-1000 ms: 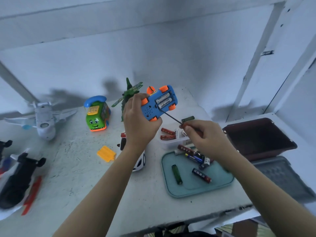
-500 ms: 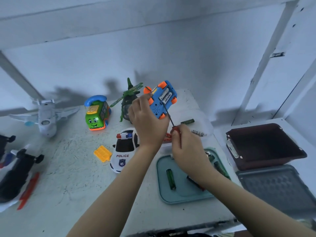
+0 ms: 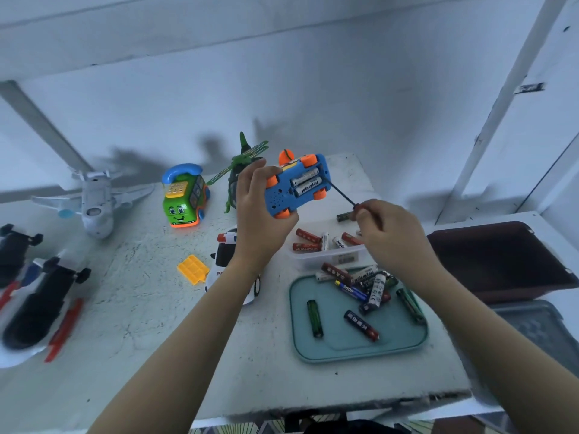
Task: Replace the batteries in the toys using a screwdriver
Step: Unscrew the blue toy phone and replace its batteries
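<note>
My left hand (image 3: 260, 211) holds a blue toy car (image 3: 296, 186) with orange wheels upside down above the table. Its battery bay is open and shows two white batteries (image 3: 305, 183). My right hand (image 3: 388, 236) grips a screwdriver (image 3: 341, 194) with a thin dark shaft; the tip touches the right end of the battery bay. A yellow battery cover (image 3: 192, 269) lies on the table. Several loose batteries lie in a teal tray (image 3: 391, 343) and in a small white container (image 3: 332, 256).
On the grey table (image 3: 141, 308) stand a green toy phone car (image 3: 183, 198), a green helicopter (image 3: 239, 170), a white plane (image 3: 95, 202), a police car (image 3: 228, 264) under my left arm, and black and red toys (image 3: 37, 296) at the left. A brown bin (image 3: 501, 258) sits at the right.
My right hand has swung to the right of the toy car, and the screwdriver tip moved to the right end of the battery bay. The car is tilted flatter.
</note>
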`<state>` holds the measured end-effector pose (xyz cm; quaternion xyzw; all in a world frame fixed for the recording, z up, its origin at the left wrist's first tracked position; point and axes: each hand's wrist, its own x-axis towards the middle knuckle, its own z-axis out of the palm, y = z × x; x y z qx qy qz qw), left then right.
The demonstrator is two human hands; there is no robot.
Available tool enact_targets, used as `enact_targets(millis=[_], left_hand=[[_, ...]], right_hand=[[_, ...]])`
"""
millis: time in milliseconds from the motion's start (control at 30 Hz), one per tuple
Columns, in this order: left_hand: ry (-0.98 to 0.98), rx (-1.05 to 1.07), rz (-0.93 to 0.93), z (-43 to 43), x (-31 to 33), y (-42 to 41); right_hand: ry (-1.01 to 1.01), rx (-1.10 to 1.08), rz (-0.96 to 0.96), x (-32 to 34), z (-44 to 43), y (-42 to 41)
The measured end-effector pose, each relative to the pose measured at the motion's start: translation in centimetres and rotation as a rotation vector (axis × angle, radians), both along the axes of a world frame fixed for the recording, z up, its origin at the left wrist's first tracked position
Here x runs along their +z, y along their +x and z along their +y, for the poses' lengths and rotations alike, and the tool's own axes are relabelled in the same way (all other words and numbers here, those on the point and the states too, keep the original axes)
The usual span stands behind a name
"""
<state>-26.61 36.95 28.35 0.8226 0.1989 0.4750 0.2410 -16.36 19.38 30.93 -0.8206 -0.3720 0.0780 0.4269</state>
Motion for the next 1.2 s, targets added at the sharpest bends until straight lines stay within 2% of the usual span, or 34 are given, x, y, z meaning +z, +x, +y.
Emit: enact_targets(millis=[267,433,567,767,967,1133,1200], left_hand=[[0.019,-0.024,-0.011,0.8,0.1,-0.5],[-0.002,-0.086,-0.023,1.4,0.3,-1.0],[0.025,-0.108,0.025,1.7,0.1,-1.0],[0.059,-0.14,0.046,1.5,0.1,-1.1],[0.081,-0.159,0.06,1.2,0.1,-1.2],[0.087,-0.17,0.049,0.8,0.1,-1.1],[0.092,-0.164,0.04,0.6,0.1,-0.9]], right_hand=[[-0.052,0.001,-0.032,0.0,0.5,0.4],[-0.031,0.038,0.085,0.1,0.3,0.9],[-0.068,0.055,0.125,-0.5,0.5,1.1],[0.0,0.053,0.154,-0.7,-0.2,0.7],[0.027,0.049,0.132,-1.1,-0.8,0.1],[-0.089,0.164,0.078,-1.0,-1.2,-0.7],[-0.051,0.142,0.074,-1.1,-1.1,-0.8]])
